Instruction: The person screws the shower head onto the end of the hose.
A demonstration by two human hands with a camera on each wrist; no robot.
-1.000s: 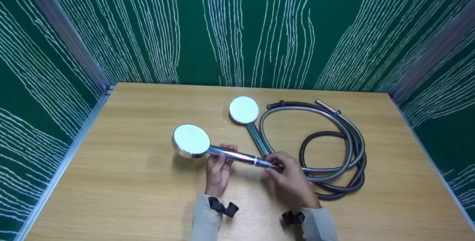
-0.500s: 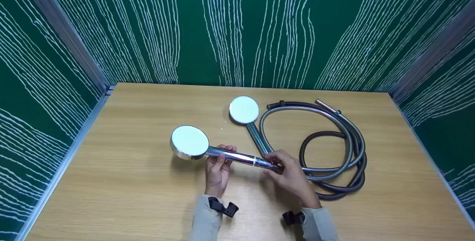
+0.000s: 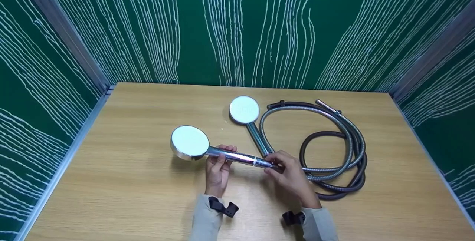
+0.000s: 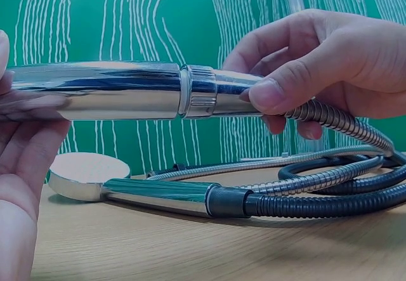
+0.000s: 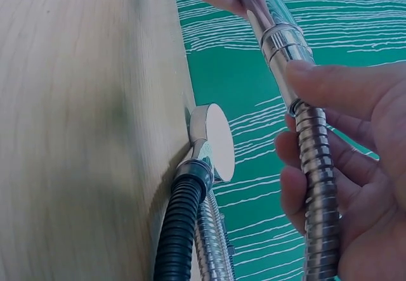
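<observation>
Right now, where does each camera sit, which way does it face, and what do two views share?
Head: worn on the head, facing forward and down at the table; left hand, right hand and sleeves show.
Left wrist: on that wrist, facing across the held shower head to the right hand; part of the left hand shows at left.
Right wrist: on that wrist, turned sideways, facing along the metal hose; both hands show partly.
Both wrist views share the hose joint and other shower head.

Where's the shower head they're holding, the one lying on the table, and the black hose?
Held shower head (image 3: 190,141): head view, white face.
Lying shower head (image 3: 243,109): head view, white face.
Black hose (image 4: 317,206): left wrist view, ribbed side.
</observation>
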